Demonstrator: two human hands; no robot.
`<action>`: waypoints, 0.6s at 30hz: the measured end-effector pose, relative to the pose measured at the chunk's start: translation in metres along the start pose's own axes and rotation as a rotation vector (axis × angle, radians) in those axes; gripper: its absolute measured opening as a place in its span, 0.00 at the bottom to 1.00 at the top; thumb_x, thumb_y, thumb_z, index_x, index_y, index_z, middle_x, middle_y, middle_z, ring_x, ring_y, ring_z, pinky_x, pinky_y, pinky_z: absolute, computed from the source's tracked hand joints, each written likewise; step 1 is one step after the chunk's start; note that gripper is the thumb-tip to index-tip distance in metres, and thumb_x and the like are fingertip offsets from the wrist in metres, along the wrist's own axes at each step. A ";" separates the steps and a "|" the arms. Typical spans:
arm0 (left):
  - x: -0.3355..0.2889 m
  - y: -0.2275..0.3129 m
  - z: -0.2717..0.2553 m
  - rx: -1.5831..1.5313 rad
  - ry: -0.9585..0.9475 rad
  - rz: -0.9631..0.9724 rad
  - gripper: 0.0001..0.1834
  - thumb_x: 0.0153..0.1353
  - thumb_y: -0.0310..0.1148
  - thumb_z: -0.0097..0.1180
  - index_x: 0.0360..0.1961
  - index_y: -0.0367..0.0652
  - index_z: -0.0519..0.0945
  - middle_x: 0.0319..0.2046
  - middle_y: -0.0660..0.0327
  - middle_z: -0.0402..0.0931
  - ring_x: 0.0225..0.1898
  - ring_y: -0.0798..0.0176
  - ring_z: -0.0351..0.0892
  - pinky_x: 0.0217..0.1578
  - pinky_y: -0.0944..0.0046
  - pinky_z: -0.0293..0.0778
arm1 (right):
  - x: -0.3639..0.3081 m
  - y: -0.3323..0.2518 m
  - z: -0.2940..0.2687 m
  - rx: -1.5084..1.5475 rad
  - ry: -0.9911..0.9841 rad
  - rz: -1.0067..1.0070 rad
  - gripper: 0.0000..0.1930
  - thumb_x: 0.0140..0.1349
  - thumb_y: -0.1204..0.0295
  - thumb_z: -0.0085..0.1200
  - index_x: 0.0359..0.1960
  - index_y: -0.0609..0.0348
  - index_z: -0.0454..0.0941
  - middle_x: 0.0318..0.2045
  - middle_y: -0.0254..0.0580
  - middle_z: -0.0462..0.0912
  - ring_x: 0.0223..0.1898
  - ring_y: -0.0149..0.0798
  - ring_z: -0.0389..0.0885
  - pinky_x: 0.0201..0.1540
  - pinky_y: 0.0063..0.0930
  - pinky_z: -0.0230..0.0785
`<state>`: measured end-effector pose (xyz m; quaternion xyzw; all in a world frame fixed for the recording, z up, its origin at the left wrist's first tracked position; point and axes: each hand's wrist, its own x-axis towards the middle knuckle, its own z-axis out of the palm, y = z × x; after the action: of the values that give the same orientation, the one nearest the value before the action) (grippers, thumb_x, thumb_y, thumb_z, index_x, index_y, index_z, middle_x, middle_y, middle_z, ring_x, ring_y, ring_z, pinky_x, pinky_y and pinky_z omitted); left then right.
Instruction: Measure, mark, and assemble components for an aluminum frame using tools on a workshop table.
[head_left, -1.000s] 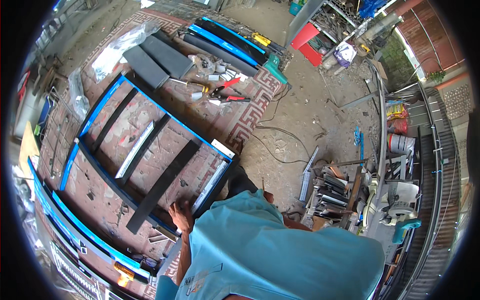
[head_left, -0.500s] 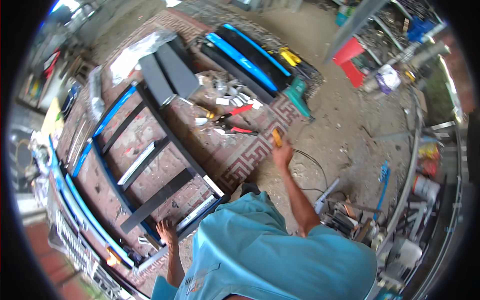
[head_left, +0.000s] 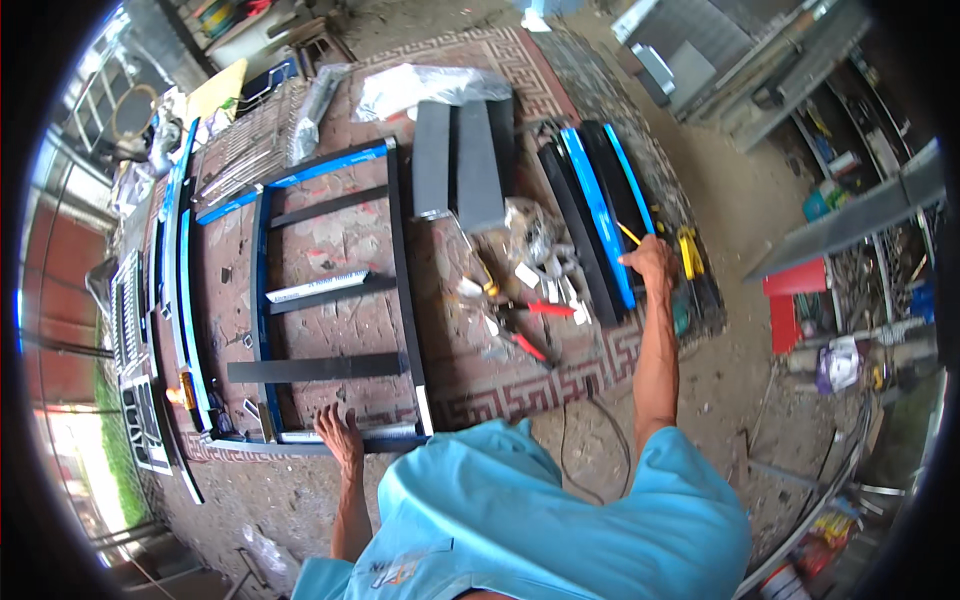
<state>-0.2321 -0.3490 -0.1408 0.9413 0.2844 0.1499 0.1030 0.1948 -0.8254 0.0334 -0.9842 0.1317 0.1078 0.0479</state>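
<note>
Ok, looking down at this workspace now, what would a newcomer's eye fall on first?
Probably the big black-and-blue rectangular frame lying left of centre, with the left hand at its near end. Next, the long blue-faced bars right of centre, where the right hand holds a slim yellow tool. Bright red handles stand out between them.

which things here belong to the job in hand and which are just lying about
Likely part of the job:
frame, with the left hand at its near end
black bar lying across it
thin yellow item in the right hand

Seemingly just lying about:
plastic wrap
grey panels
red-handled tool
</note>
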 end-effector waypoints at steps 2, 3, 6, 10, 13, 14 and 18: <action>-0.014 -0.002 0.004 0.076 0.041 -0.065 0.22 0.57 0.33 0.58 0.53 0.43 0.71 0.53 0.49 0.67 0.60 0.42 0.58 0.60 0.43 0.54 | 0.033 -0.051 0.009 0.214 0.257 -0.301 0.30 0.48 0.56 0.64 0.52 0.56 0.75 0.43 0.51 0.81 0.48 0.53 0.78 0.49 0.43 0.71; -0.022 -0.006 0.005 0.096 0.059 -0.121 0.23 0.56 0.33 0.59 0.53 0.43 0.71 0.53 0.49 0.67 0.60 0.42 0.58 0.60 0.43 0.53 | 0.066 -0.083 0.019 0.289 0.265 -0.374 0.28 0.50 0.55 0.62 0.50 0.57 0.76 0.41 0.54 0.81 0.45 0.57 0.78 0.47 0.46 0.71; -0.031 0.010 -0.011 0.159 0.025 -0.171 0.24 0.53 0.34 0.60 0.52 0.44 0.72 0.53 0.51 0.67 0.60 0.42 0.59 0.60 0.44 0.53 | 0.140 -0.169 0.030 0.370 0.191 -0.407 0.17 0.50 0.56 0.59 0.33 0.56 0.83 0.34 0.56 0.82 0.40 0.56 0.81 0.41 0.47 0.72; -0.012 0.014 0.001 0.205 0.030 -0.216 0.24 0.51 0.36 0.61 0.51 0.44 0.73 0.53 0.53 0.68 0.60 0.46 0.60 0.60 0.47 0.56 | 0.305 -0.171 0.074 0.110 0.304 -0.442 0.23 0.45 0.54 0.61 0.33 0.62 0.82 0.32 0.59 0.82 0.37 0.55 0.82 0.41 0.47 0.73; 0.000 0.029 -0.003 0.156 0.043 -0.263 0.23 0.52 0.37 0.60 0.49 0.44 0.73 0.52 0.54 0.68 0.59 0.48 0.61 0.59 0.49 0.57 | 0.390 -0.183 0.101 -0.274 0.093 -0.444 0.21 0.44 0.62 0.57 0.39 0.60 0.82 0.41 0.56 0.81 0.46 0.54 0.80 0.51 0.44 0.70; -0.003 0.035 -0.012 0.188 0.015 -0.297 0.23 0.52 0.37 0.60 0.49 0.44 0.73 0.51 0.54 0.68 0.59 0.48 0.61 0.59 0.49 0.57 | 0.384 -0.211 0.098 -0.292 -0.042 -0.446 0.21 0.43 0.63 0.57 0.39 0.59 0.82 0.41 0.55 0.82 0.46 0.54 0.80 0.51 0.42 0.70; -0.005 0.039 -0.019 0.217 -0.070 -0.346 0.23 0.54 0.38 0.60 0.50 0.44 0.73 0.51 0.53 0.69 0.59 0.51 0.62 0.60 0.50 0.54 | 0.362 -0.253 0.069 -0.437 -0.082 -0.479 0.25 0.42 0.65 0.56 0.48 0.52 0.80 0.42 0.54 0.82 0.47 0.56 0.79 0.50 0.48 0.70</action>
<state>-0.2231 -0.3819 -0.1134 0.8886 0.4525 0.0657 0.0351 0.5905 -0.6637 -0.0987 -0.9690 -0.1319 0.1590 -0.1352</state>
